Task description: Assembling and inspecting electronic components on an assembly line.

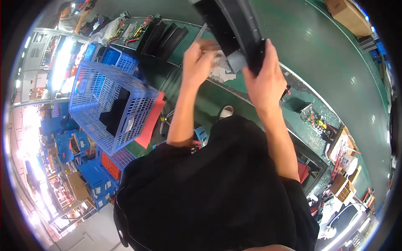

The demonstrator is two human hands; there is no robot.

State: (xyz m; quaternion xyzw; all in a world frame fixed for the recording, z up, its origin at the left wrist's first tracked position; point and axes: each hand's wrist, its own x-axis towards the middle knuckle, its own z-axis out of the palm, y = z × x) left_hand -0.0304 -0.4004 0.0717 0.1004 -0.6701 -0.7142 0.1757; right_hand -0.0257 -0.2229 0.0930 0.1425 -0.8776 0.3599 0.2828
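Observation:
A long black channel-shaped housing piece is held up, tilted, at the top middle of the view. My right hand grips its near end, with the thumb on one side and the fingers on the other. A pale grey patch shows at that end of the housing. Just left of it is my left hand, its fingers curled in and blurred by motion. What those fingers hold, if anything, is hidden. Behind the hands, white paper scraps lie on the green bench.
At left stands a blue plastic crate with black parts inside, and a red sheet beside it. More black channel pieces lie on the bench farther back. Wired boards lie at right. A person is at far left.

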